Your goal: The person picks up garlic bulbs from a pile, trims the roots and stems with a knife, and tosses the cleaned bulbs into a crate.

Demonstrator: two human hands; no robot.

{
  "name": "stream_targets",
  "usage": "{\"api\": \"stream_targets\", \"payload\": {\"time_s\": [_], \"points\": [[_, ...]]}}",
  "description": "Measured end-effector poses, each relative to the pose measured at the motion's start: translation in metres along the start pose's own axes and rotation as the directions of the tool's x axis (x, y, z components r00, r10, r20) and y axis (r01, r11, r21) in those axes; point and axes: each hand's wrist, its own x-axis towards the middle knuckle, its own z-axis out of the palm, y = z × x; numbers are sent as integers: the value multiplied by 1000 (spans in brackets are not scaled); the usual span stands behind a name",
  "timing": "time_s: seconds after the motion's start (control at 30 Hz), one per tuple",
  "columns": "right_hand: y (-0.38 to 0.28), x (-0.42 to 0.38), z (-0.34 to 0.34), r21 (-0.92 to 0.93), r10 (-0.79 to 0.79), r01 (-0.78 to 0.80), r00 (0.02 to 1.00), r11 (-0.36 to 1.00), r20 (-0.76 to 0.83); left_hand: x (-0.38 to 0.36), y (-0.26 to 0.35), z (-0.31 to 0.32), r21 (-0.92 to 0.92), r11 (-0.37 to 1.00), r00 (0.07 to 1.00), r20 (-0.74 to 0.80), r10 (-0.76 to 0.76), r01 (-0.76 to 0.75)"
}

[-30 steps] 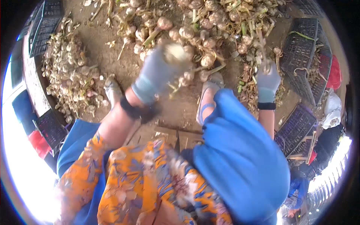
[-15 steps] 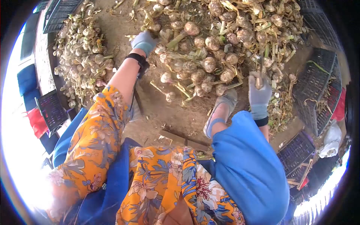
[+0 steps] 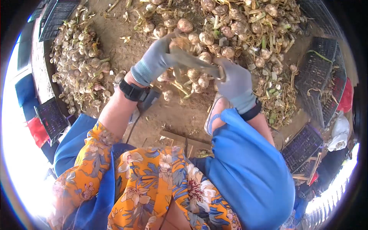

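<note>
My left hand, in a grey glove, is closed around a garlic bulb in front of my body. Facing it from the right, my gloved right hand grips the handle of a knife. The blurred blade reaches left from that hand to the bulb. Just beyond both hands lies a big pile of soil-covered garlic with stalks, partly hidden by the hands and blade.
A second garlic pile lies at the left on the dirt floor. Dark plastic crates stand at the right, with another crate at the left. A wooden board lies near my feet.
My left hand has come back from the pile toward the middle with a bulb. My right hand has moved left with the knife, so both hands are now close together.
</note>
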Motion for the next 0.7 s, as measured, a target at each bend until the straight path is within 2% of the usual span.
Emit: {"api": "stream_targets", "payload": {"time_s": [0.03,0.07,0.1,0.13,0.2,0.23,0.37,0.4,0.47,0.5,0.53,0.57,0.63,0.7], "points": [[-7,4,0,-29,-27,28,999,999,25,1,5,0,251,954,976,183,120,-164],[-10,7,0,-60,-51,54,997,997,51,-2,5,8,149,987,982,187,26,-55],[-10,6,4,-4,-109,109,994,994,-8,-5,5,15,44,997,980,189,-68,61],[-11,6,7,-8,-101,101,995,995,-9,-8,5,22,-58,983,968,190,-161,175],[-11,6,9,-48,-52,52,999,997,-3,-7,6,33,158,975,978,113,-176,157],[-8,5,7,-67,-86,84,996,994,-25,-9,-2,35,199,979,993,104,-61,39],[5,2,13,-102,-69,68,998,992,-2,-2,-22,42,310,949,993,114,16,-51],[7,1,13,-88,-52,51,999,995,-8,1,-30,41,527,801,957,205,205,-285],[16,-2,16,-78,-32,31,999,996,-16,5,-20,49,674,555,871,338,356,-488],[22,-4,18,-52,29,-30,1000,998,-10,3,-7,56,525,812,964,201,174,-256],[27,-6,22,-23,87,-87,996,996,0,-2,5,66,309,951,992,109,-57,21],[31,-7,24,-24,88,-88,996,996,0,-9,9,76,179,979,995,-41,-91,97],[38,-14,24,56,-10,17,992,998,-123,-9,14,84,102,984,989,-13,-145,145],[37,-17,23,14,-21,23,993,1000,-119,-7,15,89,30,983,983,20,-180,180]]}}
